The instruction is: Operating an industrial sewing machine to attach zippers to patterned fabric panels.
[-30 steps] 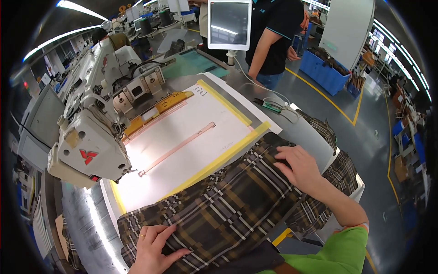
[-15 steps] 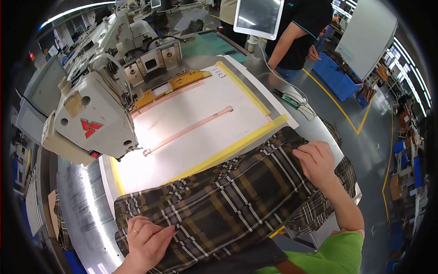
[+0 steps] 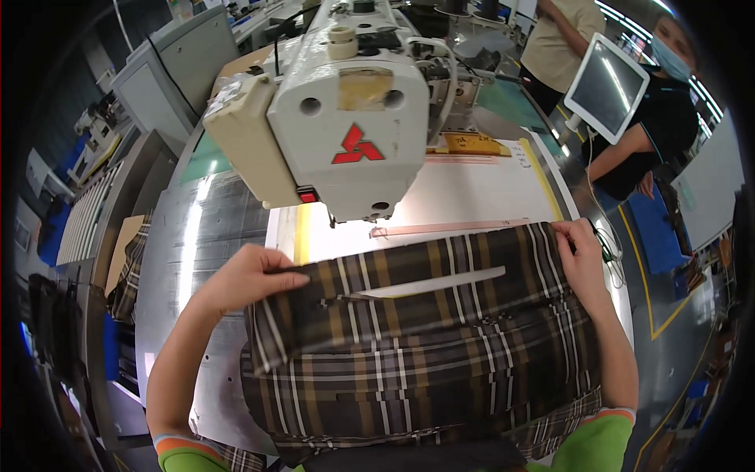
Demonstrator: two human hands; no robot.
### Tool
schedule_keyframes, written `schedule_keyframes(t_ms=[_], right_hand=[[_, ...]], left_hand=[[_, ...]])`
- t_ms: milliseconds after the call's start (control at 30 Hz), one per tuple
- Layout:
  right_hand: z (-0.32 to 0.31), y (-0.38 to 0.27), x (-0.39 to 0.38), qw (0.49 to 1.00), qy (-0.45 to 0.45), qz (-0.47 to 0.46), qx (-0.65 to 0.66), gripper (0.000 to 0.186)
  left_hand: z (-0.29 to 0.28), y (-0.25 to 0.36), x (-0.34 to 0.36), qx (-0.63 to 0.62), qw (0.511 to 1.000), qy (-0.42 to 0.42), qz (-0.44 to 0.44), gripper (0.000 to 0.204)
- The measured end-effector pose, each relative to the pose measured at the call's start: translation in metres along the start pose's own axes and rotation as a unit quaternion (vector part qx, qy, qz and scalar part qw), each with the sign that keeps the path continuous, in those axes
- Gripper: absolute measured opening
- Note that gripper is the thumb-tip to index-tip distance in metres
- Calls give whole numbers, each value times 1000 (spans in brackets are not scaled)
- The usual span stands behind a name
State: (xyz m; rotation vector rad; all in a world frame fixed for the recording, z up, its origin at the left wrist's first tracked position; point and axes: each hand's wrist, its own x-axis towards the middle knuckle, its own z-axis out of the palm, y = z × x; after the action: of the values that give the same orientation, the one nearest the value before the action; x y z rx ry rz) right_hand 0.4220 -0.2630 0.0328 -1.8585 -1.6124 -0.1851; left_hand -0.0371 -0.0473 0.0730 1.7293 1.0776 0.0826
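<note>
My left hand [image 3: 259,275] grips the upper left edge of a dark plaid cloth [image 3: 409,393], thumb over it. My right hand [image 3: 576,240] pinches its upper right corner. The raised upper layer spans between them and has a long narrow slit [image 3: 432,279] with pale surface showing through. Just beyond the cloth is a white template sheet [image 3: 472,193] with yellow tape and pink strips, partly hidden by the cloth. Over it stands a white sewing machine head [image 3: 346,118] with a red emblem.
Two co-workers [image 3: 562,35] [image 3: 645,118] stand at the back right behind a tablet screen [image 3: 605,86]. A blue bin [image 3: 654,228] is on the floor at right, a looped cable [image 3: 613,256] at the table edge. A metal tabletop [image 3: 173,244] extends left; plaid pieces [image 3: 126,283] lie beyond.
The view has swung left toward the machine. Both hands moved forward, now holding the cloth's far edge up; a slit has come into view. A second co-worker's upper body shows more.
</note>
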Motion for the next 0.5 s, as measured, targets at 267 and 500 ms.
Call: schedule_keyframes(t_ms=[267,500], right_hand=[[43,52,40,995,-1,52,-89,13],[35,68,44,988,7,49,-150,13]], left_hand=[[42,-17,45,371,792,277,398,15],[54,-7,59,393,795,269,376,30]])
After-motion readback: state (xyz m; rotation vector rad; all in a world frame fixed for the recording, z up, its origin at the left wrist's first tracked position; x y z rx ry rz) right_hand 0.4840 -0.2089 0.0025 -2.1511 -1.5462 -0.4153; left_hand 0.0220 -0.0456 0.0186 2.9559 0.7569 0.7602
